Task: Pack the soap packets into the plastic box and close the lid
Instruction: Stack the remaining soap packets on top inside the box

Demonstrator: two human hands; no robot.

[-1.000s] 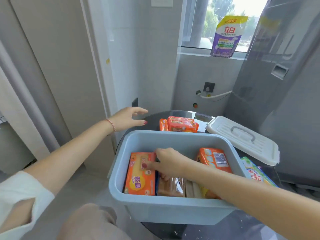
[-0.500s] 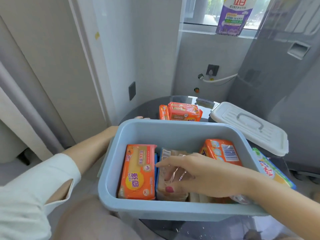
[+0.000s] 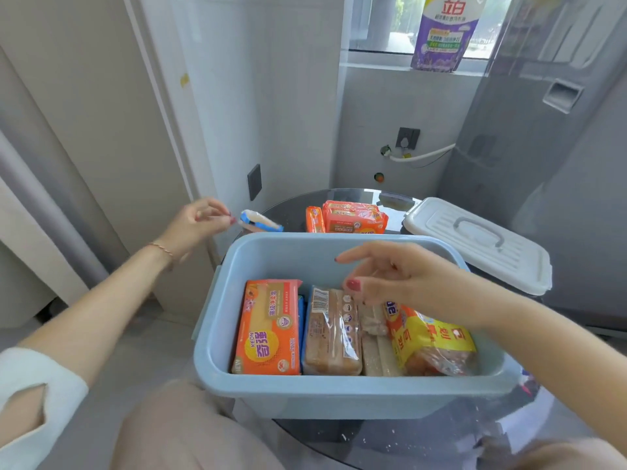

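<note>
**Risk: pinched packet may drop outside box**

Left hand (image 3: 198,220) pinches a small blue-and-white soap packet (image 3: 260,222) by its edge at 10 o'clock of the light-blue plastic box (image 3: 339,395); weak grip. Right hand (image 3: 403,279), fingers spread and empty, hovers inside. White lid (image 3: 475,242) lies at 2 o'clock.

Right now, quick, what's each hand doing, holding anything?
Left hand: pinched shut on a small blue-and-white soap packet.
Right hand: open, empty, over the blue box.

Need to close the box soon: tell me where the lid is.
The white lid lies on the dark table, behind the blue box at its far right corner.
</note>
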